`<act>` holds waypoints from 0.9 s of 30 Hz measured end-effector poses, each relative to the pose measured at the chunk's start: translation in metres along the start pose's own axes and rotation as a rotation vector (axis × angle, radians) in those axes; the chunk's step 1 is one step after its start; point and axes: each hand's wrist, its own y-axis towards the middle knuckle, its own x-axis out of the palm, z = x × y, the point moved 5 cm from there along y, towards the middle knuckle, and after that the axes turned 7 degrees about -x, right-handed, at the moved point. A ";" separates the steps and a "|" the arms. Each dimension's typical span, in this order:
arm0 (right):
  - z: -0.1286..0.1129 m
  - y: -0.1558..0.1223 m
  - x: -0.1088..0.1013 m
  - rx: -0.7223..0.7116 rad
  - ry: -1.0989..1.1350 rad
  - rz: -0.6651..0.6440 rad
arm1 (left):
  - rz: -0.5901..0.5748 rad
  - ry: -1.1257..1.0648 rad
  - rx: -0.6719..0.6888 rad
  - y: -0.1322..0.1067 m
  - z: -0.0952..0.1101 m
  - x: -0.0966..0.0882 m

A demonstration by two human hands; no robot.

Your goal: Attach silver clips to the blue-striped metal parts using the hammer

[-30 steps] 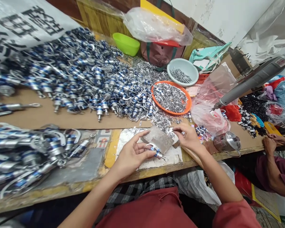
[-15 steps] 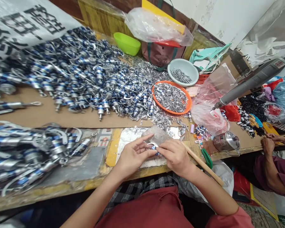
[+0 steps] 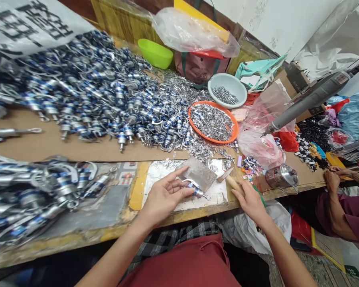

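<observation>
holding hammer [image 3: 233, 183], left hand [image 3: 164, 199] half-hiding fitting [image 3: 199, 193]

Silver-and-blue metal part [image 3: 198, 193] at near edge of flat grey block [image 3: 199, 174], loop end pointing right; wooden-handled hammer [image 3: 233, 184] angled just right of block.

Head view from close above the workbench [image 3: 48, 147], forward and down

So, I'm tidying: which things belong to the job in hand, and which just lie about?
Likely in use:
blue-and-silver metal fitting
grey metal block
wooden-handled hammer

Seemingly idle:
green plastic bowl
lidded silver metal mug
pink, green-strapped bag
</observation>
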 end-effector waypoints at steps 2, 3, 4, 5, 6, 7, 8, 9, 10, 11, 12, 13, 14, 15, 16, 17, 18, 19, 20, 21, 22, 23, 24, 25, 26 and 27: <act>-0.019 0.006 -0.013 -0.070 0.076 0.098 | 0.001 -0.012 -0.012 -0.001 0.001 0.001; -0.031 0.010 -0.019 -0.139 0.107 0.128 | 0.000 -0.021 -0.020 -0.002 0.001 0.002; -0.044 0.014 -0.025 -0.220 0.131 0.147 | -0.001 -0.031 -0.027 -0.002 0.002 0.002; -0.057 0.017 -0.030 -0.301 0.147 0.165 | 0.000 -0.042 -0.033 -0.003 0.003 0.003; -0.067 0.020 -0.033 -0.367 0.153 0.187 | 0.001 -0.052 -0.035 -0.003 0.004 0.003; -0.076 0.022 -0.035 -0.415 0.147 0.202 | 0.001 -0.062 -0.035 -0.004 0.005 0.003; -0.083 0.024 -0.035 -0.446 0.128 0.202 | -0.002 -0.070 -0.034 -0.004 0.005 0.004; -0.087 0.025 -0.033 -0.463 0.101 0.182 | -0.007 -0.078 -0.032 -0.004 0.006 0.004; -0.091 0.025 -0.030 -0.469 0.068 0.147 | -0.013 -0.088 -0.032 -0.004 0.006 0.005; -0.092 0.025 -0.026 -0.468 0.039 0.108 | -0.017 -0.097 -0.034 -0.004 0.006 0.005; -0.093 0.024 -0.023 -0.466 0.020 0.086 | -0.017 -0.101 -0.035 -0.003 0.005 0.005; -0.094 0.023 -0.021 -0.461 0.014 0.087 | -0.014 -0.101 -0.036 -0.003 0.005 0.005; -0.093 0.021 -0.020 -0.453 0.017 0.104 | -0.009 -0.098 -0.034 -0.003 0.005 0.005; -0.092 0.018 -0.019 -0.443 0.028 0.115 | -0.004 -0.092 -0.031 -0.003 0.005 0.005; -0.089 0.016 -0.018 -0.424 0.045 0.110 | 0.001 -0.087 -0.028 -0.004 0.005 0.005; -0.084 0.014 -0.015 -0.392 0.071 0.096 | 0.005 -0.082 -0.026 -0.004 0.004 0.005; -0.077 0.012 -0.012 -0.350 0.108 0.086 | 0.010 -0.078 -0.026 -0.004 0.004 0.004; -0.066 0.010 -0.010 -0.299 0.150 0.096 | 0.015 -0.070 -0.023 -0.004 0.004 0.004; -0.052 0.007 -0.009 -0.237 0.192 0.128 | 0.016 -0.055 -0.018 -0.004 0.004 0.003; -0.037 0.005 -0.008 -0.171 0.222 0.161 | 0.007 -0.034 -0.008 -0.004 0.004 0.003; -0.021 0.003 -0.007 -0.109 0.233 0.183 | -0.006 -0.009 0.007 -0.005 0.004 0.002; -0.007 0.002 -0.005 -0.053 0.217 0.161 | -0.017 0.021 0.024 -0.005 0.004 0.002; 0.005 0.002 -0.002 -0.004 0.178 0.113 | -0.021 0.061 0.039 -0.005 0.004 0.001; 0.014 0.004 0.002 0.039 0.125 0.046 | -0.013 0.107 0.055 -0.005 0.003 0.000; 0.019 0.007 0.004 0.066 0.068 -0.011 | 0.010 0.156 0.085 -0.005 0.004 -0.001; 0.020 0.013 0.006 0.076 0.013 -0.042 | 0.042 0.205 0.132 -0.005 0.005 -0.003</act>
